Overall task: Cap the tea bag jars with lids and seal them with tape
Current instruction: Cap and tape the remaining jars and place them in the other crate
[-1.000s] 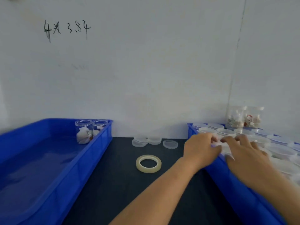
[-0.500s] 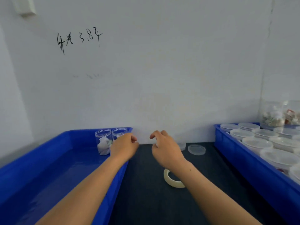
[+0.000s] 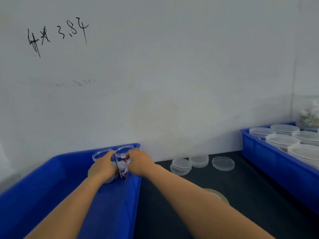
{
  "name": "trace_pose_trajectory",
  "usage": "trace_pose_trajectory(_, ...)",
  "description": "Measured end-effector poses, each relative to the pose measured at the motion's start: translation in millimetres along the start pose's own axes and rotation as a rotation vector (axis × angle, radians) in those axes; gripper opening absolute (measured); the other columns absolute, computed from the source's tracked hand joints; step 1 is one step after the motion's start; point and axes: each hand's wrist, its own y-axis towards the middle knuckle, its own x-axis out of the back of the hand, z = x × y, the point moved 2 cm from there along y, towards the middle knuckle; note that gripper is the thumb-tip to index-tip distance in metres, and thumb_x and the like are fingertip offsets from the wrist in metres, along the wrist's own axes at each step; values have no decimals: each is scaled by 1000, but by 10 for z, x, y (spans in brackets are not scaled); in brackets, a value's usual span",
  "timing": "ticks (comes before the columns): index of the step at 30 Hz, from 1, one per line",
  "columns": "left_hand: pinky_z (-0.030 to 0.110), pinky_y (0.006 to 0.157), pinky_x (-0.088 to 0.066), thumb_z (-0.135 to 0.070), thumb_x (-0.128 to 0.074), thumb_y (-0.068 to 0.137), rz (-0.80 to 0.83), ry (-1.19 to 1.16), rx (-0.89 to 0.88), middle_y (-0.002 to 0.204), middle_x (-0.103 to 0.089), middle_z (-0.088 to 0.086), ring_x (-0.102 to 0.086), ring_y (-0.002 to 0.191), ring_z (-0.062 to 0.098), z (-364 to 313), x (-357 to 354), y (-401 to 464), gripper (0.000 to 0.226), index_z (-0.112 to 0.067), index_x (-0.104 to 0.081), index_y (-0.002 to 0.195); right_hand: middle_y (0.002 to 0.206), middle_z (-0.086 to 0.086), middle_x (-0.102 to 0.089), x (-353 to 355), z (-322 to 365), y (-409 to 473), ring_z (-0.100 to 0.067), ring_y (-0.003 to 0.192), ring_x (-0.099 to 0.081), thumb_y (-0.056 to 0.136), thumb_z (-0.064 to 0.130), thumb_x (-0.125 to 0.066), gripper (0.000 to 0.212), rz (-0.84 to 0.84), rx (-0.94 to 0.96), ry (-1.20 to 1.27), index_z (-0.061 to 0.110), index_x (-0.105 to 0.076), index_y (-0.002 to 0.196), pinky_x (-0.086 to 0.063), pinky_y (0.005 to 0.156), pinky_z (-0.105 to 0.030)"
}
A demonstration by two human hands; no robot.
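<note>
At lower centre, the left hand (image 3: 103, 168) and right hand (image 3: 139, 162) curl round two clear tea bag jars (image 3: 122, 163) standing side by side in the far corner of the left blue bin (image 3: 51, 178). Loose lids (image 3: 198, 161) lie on the dark bench (image 3: 250, 195) to the right. A tape roll (image 3: 219, 195) peeks from behind the right forearm. Lidded jars (image 3: 283, 140) fill the right blue bin (image 3: 269, 168).

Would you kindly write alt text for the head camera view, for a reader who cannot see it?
Two bare hands, left hand and right hand, each grip a clear tea bag jar in the far corner of a blue bin. On the dark table lie loose clear lids and a tape roll; a second blue bin at right holds lidded jars.
</note>
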Motion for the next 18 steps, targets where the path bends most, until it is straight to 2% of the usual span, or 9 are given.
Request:
trace_pose_trajectory(3, 32, 70, -44, -12, -47, 94, 27, -18, -13, 125, -60, 9, -59, 98, 24, 20, -129, 227, 66, -29, -20, 153, 138, -12, -42, -115, -79, 296, -34, 118, -45, 94, 12, -47, 34, 6, -29, -38, 4, -50, 127, -42, 98, -45)
trace_pose_trajectory(5, 32, 68, -43, -12, -50, 94, 52, -32, -15, 120, -63, 12, -58, 93, 22, 31, -224, 348, 70, -30, -17, 153, 142, -11, -39, -184, -126, 455, -35, 123, -41, 96, 18, -47, 38, 20, -48, -85, 6, -47, 132, -39, 101, -48)
trace_pose_trajectory(8, 39, 82, -50, -15, -51, 94, 59, 9, -14, 127, -60, 13, -59, 107, 27, 49, -344, 478, 63, -28, -25, 150, 147, -12, -33, -253, -187, 640, -35, 130, -34, 95, 21, -51, 48, -13, -88, -143, 8, -38, 140, -34, 103, -49)
trace_pose_trajectory(10, 42, 88, -50, -21, -52, 96, 16, -10, -15, 124, -61, 10, -59, 106, 26, 69, -417, 515, 45, -28, -39, 138, 143, -16, -32, -273, -224, 710, -37, 126, -35, 94, 19, -51, 48, -54, -108, -185, 11, -39, 139, -33, 101, -47)
trace_pose_trajectory(12, 42, 81, -51, -28, -53, 97, -80, -45, -32, 111, -65, 8, -60, 92, 22, 75, -458, 523, 16, -24, -48, 112, 137, -17, -34, -277, -237, 733, -36, 120, -38, 92, 15, -51, 35, -70, -101, -260, 12, -50, 127, -34, 99, -45)
trace_pose_trajectory(14, 39, 73, -49, -30, -54, 97, -166, -54, -48, 100, -66, 8, -60, 84, 22, 72, -474, 500, 12, -20, -47, 97, 132, -16, -37, -273, -228, 723, -35, 116, -40, 91, 12, -54, 29, -85, -60, -310, 12, -53, 120, -35, 99, -45)
trace_pose_trajectory(18, 36, 61, -39, -22, -57, 96, -272, -129, -97, 90, -66, 11, -56, 74, 23, 22, -336, 351, 11, -14, -51, 94, 126, -16, -42, -153, -150, 614, -34, 108, -46, 88, 7, -59, 32, -182, 59, -320, 12, -53, 119, -39, 92, -42)
